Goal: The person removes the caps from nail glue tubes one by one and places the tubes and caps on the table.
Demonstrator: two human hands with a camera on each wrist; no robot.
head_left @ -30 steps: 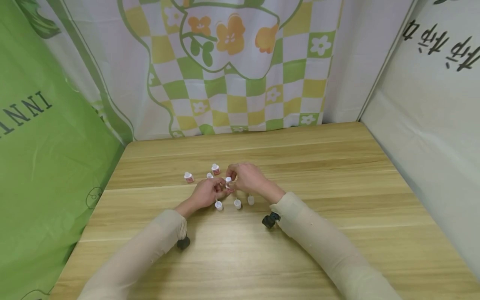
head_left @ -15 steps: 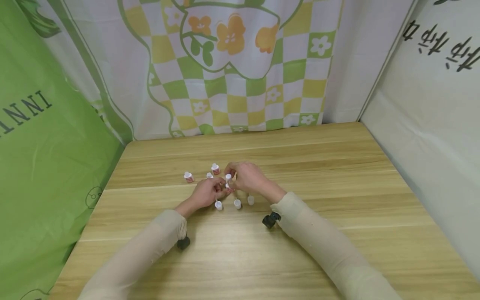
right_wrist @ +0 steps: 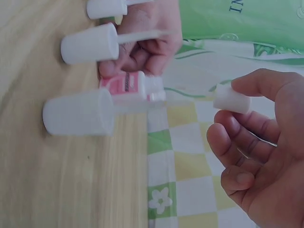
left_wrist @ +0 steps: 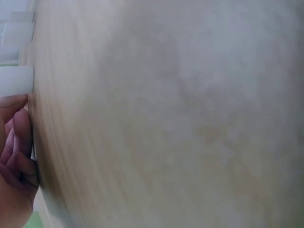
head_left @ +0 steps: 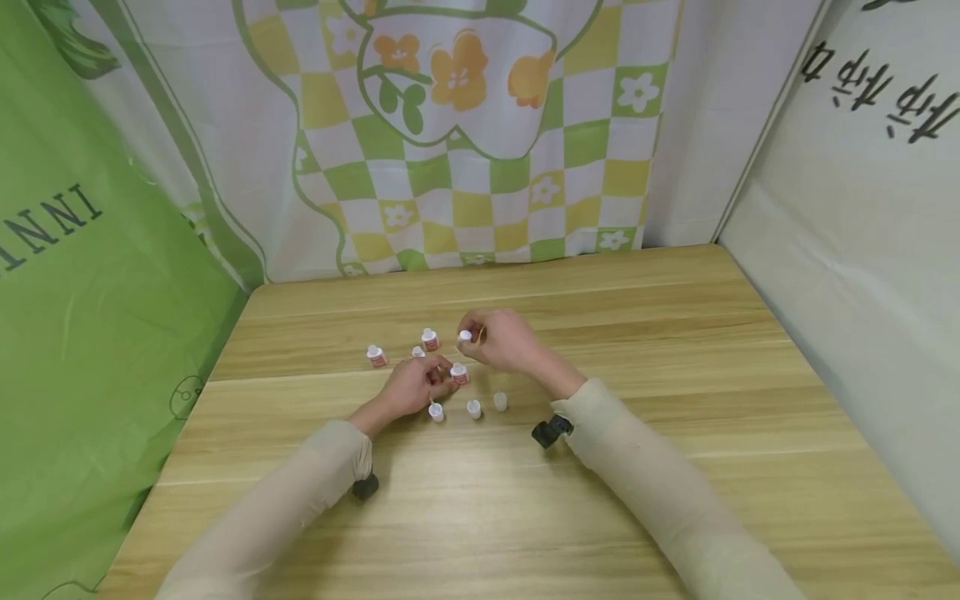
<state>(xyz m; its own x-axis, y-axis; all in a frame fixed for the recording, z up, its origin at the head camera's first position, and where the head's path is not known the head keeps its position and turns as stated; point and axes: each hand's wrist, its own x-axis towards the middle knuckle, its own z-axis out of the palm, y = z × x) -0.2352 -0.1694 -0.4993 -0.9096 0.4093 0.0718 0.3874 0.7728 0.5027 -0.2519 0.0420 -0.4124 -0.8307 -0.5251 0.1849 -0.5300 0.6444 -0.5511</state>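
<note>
My left hand (head_left: pixel 411 386) rests on the table and steadies a small white bottle (head_left: pixel 460 376) with a pink-red label between thumb and fingers. The bottle stands upright, its neck uncapped. Above and slightly beyond it, my right hand (head_left: pixel 504 340) pinches a white cap (right_wrist: pixel 232 99) between thumb and fingertips, apart from the bottle. In front of the bottle, three white caps stand on the table with thin stems pointing up: a left one (head_left: pixel 437 412), a middle one (head_left: pixel 474 409) and a right one (head_left: pixel 500 402). In the left wrist view only curled fingers (left_wrist: pixel 21 137) and white shapes show.
Behind my left hand stand three more small bottles: one at the left (head_left: pixel 377 357), one at the back (head_left: pixel 429 339) and one partly hidden (head_left: pixel 418 352). The wooden table (head_left: pixel 480 517) meets a patterned curtain (head_left: pixel 480 200) at its far edge.
My right hand has lifted the white cap up off the bottle and moved slightly away to the back right. The left hand and the bottle have stayed in place.
</note>
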